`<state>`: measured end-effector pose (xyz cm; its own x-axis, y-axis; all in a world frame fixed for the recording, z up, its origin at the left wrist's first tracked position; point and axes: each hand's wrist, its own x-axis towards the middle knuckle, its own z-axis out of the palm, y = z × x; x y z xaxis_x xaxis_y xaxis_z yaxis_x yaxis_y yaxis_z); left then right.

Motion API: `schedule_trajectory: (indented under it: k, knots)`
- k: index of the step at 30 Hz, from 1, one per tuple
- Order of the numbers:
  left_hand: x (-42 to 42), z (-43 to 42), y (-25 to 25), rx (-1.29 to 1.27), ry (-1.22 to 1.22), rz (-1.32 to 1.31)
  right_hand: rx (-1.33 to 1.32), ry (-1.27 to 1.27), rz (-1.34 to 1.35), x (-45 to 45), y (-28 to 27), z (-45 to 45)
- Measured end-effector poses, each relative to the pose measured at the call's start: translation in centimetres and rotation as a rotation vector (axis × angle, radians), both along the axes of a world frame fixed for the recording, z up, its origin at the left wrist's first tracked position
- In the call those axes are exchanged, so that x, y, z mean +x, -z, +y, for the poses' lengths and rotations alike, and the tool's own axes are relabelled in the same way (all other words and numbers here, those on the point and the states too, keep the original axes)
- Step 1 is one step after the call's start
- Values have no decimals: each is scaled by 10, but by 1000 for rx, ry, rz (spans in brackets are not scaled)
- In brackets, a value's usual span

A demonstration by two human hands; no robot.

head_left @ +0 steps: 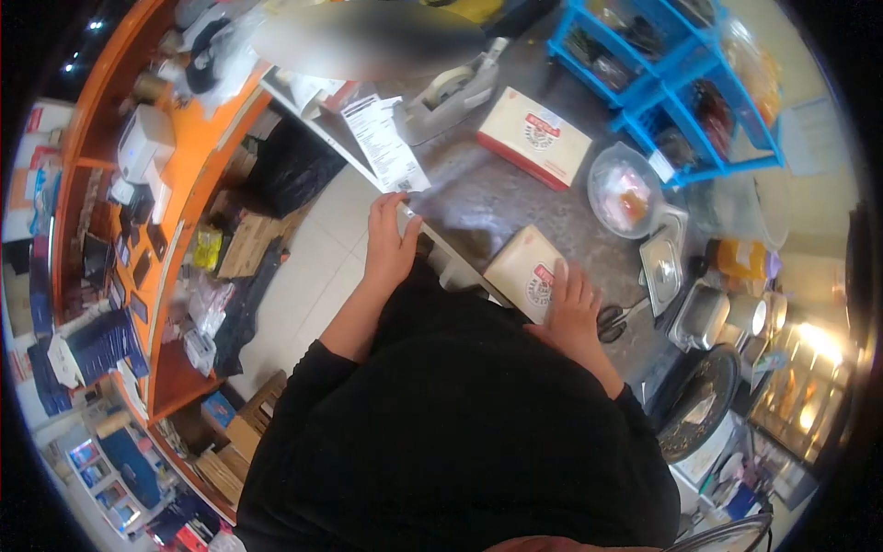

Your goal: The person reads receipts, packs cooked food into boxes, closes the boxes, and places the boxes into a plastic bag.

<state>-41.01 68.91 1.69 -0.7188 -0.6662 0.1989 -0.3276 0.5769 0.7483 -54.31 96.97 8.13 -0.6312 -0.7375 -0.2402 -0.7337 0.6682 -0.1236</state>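
Observation:
My right hand (575, 317) rests with its fingers stretched out on the near side of a small cream carton (522, 267) with a red and dark round logo. The carton lies near the front edge of the grey counter (460, 204). At that edge, to the left, is my left hand (391, 244), thumb apart from the fingers and fingertips touching the rim; nothing shows in it. Just beyond those fingertips lies a printed receipt (382, 143). A larger cream and red carton (536, 138) stands farther back. Scissors (614, 322) lie to the right of my right hand.
A tape dispenser (451, 97) stands behind the receipt. Blue basket racks (662, 69), a plastic bowl (625, 189), metal containers (662, 267) and a dark round pan (694, 405) line the right side. An orange shelf unit (198, 166) stands across the tiled floor on the left.

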Motion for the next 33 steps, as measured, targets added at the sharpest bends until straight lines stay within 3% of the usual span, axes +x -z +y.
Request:
schedule_trajectory:
  k: [5,10,13,18,20,22,26,29,31,33]
  knots:
    - [8,-25,-2,14,-44,12,-158,46,10,1,38,-31]
    - [6,-75,-8,-23,-43,94,-214,79,-4,-12,22,-117]
    - [10,-130,-11,-23,-80,170,-178,28,200,-12,17,-160]
    - [37,-284,-17,-255,-215,142,-673,-174,-8,-11,-24,-266]
    - [46,-363,-19,-350,-313,116,-789,-300,-17,-12,-51,-331]
    - [53,-437,-28,-285,-410,93,-829,-451,-33,-12,-87,-417]
    - [66,-528,-50,-307,-436,214,-905,-717,6,3,-101,-603]
    - [78,-553,-41,-154,-397,294,-896,-732,1,10,-62,-744]
    - [94,-555,-29,-70,-390,296,-640,-598,-9,4,-19,-824]
    - [116,-555,-11,-9,-421,275,-613,-591,32,-10,24,-883]
